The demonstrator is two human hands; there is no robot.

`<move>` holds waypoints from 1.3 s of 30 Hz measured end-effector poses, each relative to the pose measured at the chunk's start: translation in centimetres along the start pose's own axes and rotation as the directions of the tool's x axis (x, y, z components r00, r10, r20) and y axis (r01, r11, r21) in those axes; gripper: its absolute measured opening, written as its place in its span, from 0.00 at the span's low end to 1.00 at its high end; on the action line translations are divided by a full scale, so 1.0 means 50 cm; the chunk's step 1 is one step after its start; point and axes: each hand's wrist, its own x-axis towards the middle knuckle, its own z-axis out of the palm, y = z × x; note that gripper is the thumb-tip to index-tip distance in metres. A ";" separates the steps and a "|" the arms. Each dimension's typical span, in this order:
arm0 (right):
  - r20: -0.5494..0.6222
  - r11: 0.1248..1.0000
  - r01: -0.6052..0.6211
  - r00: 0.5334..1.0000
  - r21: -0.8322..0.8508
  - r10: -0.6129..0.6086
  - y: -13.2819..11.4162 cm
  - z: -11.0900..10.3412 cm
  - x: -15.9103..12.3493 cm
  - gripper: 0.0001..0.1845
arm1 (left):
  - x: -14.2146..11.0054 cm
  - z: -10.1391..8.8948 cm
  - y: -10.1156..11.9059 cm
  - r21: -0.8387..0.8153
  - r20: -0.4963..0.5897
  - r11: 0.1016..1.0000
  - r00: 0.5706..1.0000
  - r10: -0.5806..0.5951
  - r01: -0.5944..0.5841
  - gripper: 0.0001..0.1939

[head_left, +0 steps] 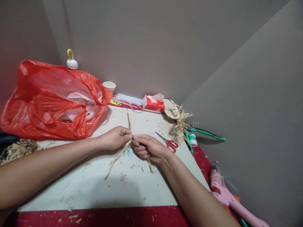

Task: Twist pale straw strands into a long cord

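Note:
Above the white board, my left hand pinches a pale straw braid at its lower end. My right hand is closed on the same braid, its thumb and forefinger meeting my left fingertips. The plaited part runs up and away from the fingers. Loose straw strands hang down to the left below my hands, and another strand end shows under my right hand. Red-handled scissors lie on the board just right of my right hand.
A large red plastic bag fills the left, with straw scraps below it. At the back stand a paper cup and a tissue pack. A coiled straw braid, green-handled pliers and a pink glue gun lie to the right.

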 end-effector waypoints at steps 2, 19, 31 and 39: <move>-0.006 0.999 0.013 1.000 0.041 -0.013 0.003 0.003 0.001 0.16 | -0.002 -0.003 0.005 0.040 -0.005 0.999 1.000 -0.017 0.017 0.15; -0.434 0.980 0.067 0.889 -0.187 -0.144 0.023 0.062 0.022 0.09 | -0.015 -0.028 0.057 -0.001 0.326 0.937 0.886 -0.330 0.350 0.07; -0.314 0.996 0.076 0.948 0.052 -0.056 0.016 0.052 0.003 0.17 | -0.029 0.050 0.058 -0.215 0.176 0.893 0.915 -0.362 0.394 0.06; -0.300 0.990 0.137 0.946 0.018 -0.125 0.034 0.057 0.003 0.17 | -0.034 0.082 0.047 -0.077 0.017 0.937 0.940 -0.340 0.341 0.06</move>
